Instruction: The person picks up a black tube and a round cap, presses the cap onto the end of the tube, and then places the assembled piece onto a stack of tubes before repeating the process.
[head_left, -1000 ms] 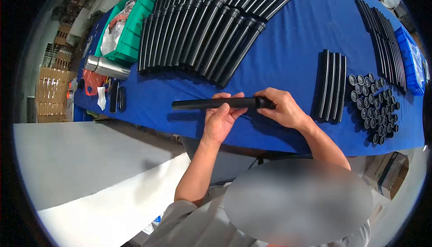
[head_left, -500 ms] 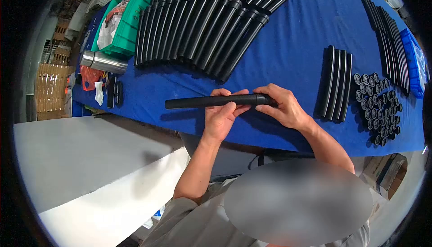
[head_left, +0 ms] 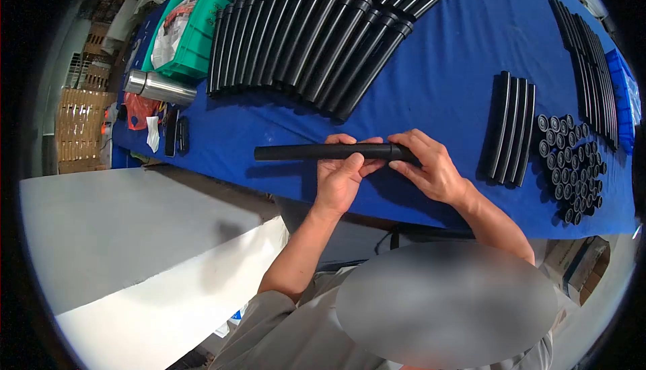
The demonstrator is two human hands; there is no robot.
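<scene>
A black tube (head_left: 289, 152) lies level across both hands, above the front part of the blue cloth. My left hand (head_left: 340, 180) holds it near its middle, thumb in front and fingers behind. At the tube's right end, my right hand (head_left: 428, 168) is closed around a wider collar or cap, which the fingers partly hide. To the right stand many short round black caps (head_left: 569, 168), their ringed ends facing up. Several plain black tubes (head_left: 513, 127) lie side by side just left of those caps.
Rows of collared black tubes (head_left: 303, 40) fill the back left of the blue-covered table (head_left: 464, 40). Beside them are a green crate (head_left: 192, 50) and a steel flask (head_left: 161, 88). More thin black tubes (head_left: 587, 67) and a blue bin (head_left: 626, 94) are at the far right.
Both hands keep their grip on the tube. The whole view has shifted slightly, and the right fingers now cover more of the collared end.
</scene>
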